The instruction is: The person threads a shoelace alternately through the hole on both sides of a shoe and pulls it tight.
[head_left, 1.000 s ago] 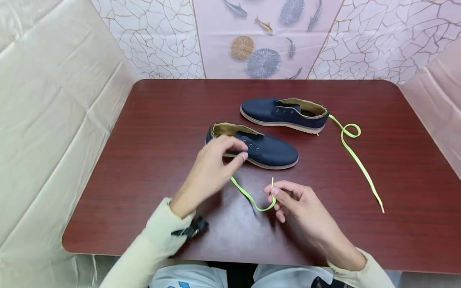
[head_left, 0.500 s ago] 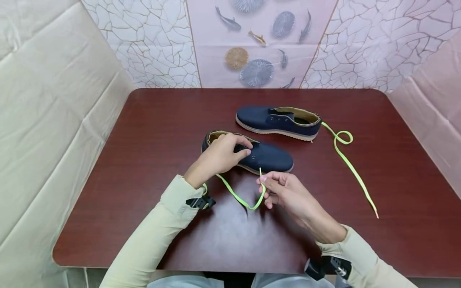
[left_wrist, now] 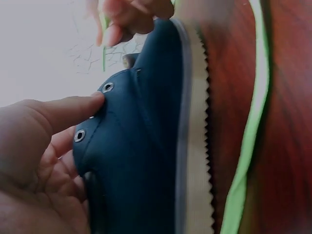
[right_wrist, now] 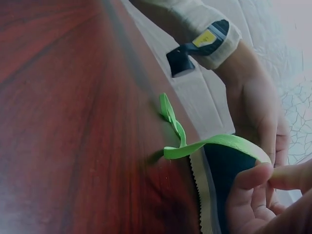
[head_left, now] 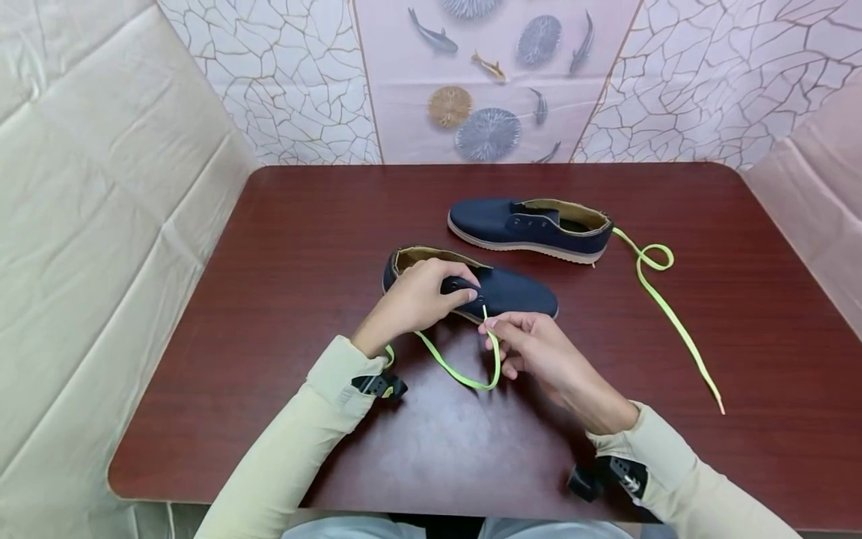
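A navy shoe with metal eyelets lies nearest the person, toe pointing right. My left hand pinches its eyelet flap; in the left wrist view the thumb presses the outside of the flap between two eyelets, with the fingers behind it. Just right of the flap, my right hand pinches a yellow-green shoelace close to its end. The lace tip sticks up past the fingertips, close to the front eyelet but apart from it in the left wrist view. From the right hand the lace hangs in a loop toward the left wrist.
A second navy shoe lies behind, toe to the left, with no lace in its visible eyelets. Another yellow-green shoelace trails from its heel across the right of the brown table. Patterned cloth hangs behind the table.
My left hand has come down and right onto the shoe and taken hold of its eyelet flap. My right hand has brought the lace tip up and left, closer to the eyelets.
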The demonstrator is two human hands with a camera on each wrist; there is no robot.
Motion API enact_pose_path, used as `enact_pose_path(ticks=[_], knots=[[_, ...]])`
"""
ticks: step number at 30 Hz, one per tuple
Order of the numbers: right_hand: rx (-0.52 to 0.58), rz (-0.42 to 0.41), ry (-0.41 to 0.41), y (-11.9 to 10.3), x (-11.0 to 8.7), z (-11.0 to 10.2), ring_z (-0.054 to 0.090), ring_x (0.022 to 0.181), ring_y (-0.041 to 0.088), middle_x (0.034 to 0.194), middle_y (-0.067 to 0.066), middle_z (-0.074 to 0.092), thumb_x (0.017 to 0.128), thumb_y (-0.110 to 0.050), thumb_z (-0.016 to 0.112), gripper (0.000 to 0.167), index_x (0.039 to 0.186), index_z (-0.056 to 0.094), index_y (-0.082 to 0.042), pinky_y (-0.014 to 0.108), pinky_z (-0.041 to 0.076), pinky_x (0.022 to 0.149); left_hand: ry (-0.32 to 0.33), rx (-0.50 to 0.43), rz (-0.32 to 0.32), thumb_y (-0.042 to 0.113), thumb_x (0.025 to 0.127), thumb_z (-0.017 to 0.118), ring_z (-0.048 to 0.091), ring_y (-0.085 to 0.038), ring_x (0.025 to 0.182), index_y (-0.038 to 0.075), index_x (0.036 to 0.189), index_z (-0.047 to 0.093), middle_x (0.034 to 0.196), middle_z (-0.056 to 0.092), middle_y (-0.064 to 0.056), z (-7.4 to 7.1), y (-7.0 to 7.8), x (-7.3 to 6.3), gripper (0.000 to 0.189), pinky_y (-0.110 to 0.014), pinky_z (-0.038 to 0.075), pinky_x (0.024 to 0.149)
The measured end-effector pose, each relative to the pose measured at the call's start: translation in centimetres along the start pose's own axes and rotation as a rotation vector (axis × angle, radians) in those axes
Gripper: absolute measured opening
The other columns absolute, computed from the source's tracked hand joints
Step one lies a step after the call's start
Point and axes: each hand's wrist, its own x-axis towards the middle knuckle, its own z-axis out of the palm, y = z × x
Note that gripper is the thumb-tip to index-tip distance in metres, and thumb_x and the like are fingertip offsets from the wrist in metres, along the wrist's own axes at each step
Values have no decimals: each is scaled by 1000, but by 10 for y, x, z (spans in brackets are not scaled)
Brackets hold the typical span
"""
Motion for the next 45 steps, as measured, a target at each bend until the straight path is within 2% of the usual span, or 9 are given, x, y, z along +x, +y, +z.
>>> enact_pose_path(ticks=[8,13,19,22,28,33,39,42,45], knots=[[-6,19,13,0,3,1,53,65,8,83,2,64,109,-13,52,30,119,61,14,22,40,50,18,-5,12,29,105,69,43,-15,58,25,120,77,102,71,6,7,-2,-4,17,-30,38,63],[19,3,41,1,7,4,52,63,8,81,1,63,109,-14,53,27,114,63,10,21,39,49,35,-27,11,29,104,71,43,-14,60,27,116,77,103,71,8,9,-2,-7,14,-30,40,64],[35,-4,96,1,9,8,50,63,8,79,-1,63,107,-14,55,23,108,66,6,21,36,49,79,-57,30,27,102,73,57,-11,73,28,112,79,107,73,13,11,-2,-11,11,-30,48,74],[32,0,114,1,9,9,50,63,7,79,-3,64,107,-16,57,23,109,67,5,21,35,49,96,-71,34,30,102,73,56,-10,72,27,107,79,98,73,13,10,-2,-11,8,-30,48,73],[31,16,156,4,11,12,51,61,6,77,-4,65,107,-19,60,26,111,69,5,21,35,48,103,-140,-41,41,113,50,57,-11,74,20,101,83,79,66,5,6,0,-5,41,-29,45,70],[27,16,174,5,12,13,51,60,6,77,-5,66,107,-21,61,27,110,71,4,22,35,49,-38,-218,-131,31,114,47,42,-13,59,14,105,85,66,60,3,-6,0,6,42,-27,36,62],[30,20,191,7,14,15,50,62,8,77,-5,67,107,-25,63,28,109,73,1,23,34,51,-239,-288,-176,19,106,64,53,-5,86,14,110,84,105,77,9,-19,1,17,22,-24,42,79],[36,21,204,8,16,18,49,63,8,77,-6,68,106,-27,64,28,108,74,-1,24,34,52,-284,-275,-172,20,103,69,46,-8,71,13,113,83,91,75,7,-21,4,21,19,-24,39,67],[38,19,216,8,17,20,49,64,9,78,-5,68,106,-28,65,27,107,74,-2,24,35,53,-285,-256,-182,25,101,73,30,-11,58,14,110,84,65,54,8,-20,4,22,18,-26,29,57]])
